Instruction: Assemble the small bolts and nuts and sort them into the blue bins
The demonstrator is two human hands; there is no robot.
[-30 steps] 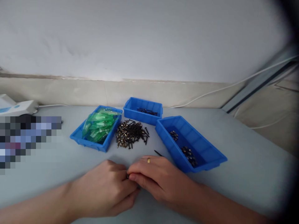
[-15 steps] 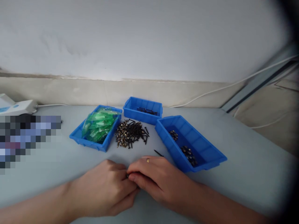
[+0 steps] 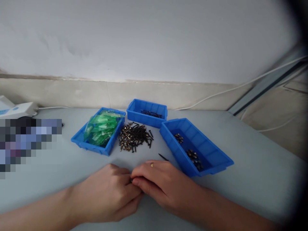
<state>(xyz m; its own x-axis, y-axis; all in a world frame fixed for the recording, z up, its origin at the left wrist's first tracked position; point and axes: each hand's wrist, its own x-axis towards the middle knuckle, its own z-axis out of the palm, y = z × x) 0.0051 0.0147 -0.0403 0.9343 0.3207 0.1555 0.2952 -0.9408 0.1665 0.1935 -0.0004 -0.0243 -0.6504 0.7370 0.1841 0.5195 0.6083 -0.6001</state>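
My left hand (image 3: 113, 192) is closed, its knuckles up, low in the middle of the view. Against it rests my right hand (image 3: 161, 186), closed too, with a ring on one finger and its thumb and fingertips pinched together. A tiny dark bit shows where the fingers of both hands meet; the rest of what they hold is hidden. Just beyond my right hand a single dark screw (image 3: 163, 157) lies on the table. Past both hands there is a heap of dark and brassy screws (image 3: 134, 136).
A blue bin (image 3: 108, 150) of green plastic packets stands left of the heap. Behind it, another blue bin (image 3: 146, 119) holds dark screws. The long blue bin (image 3: 211, 147) at right contains two clusters of small metal pieces. A white device (image 3: 21, 110) sits far left.
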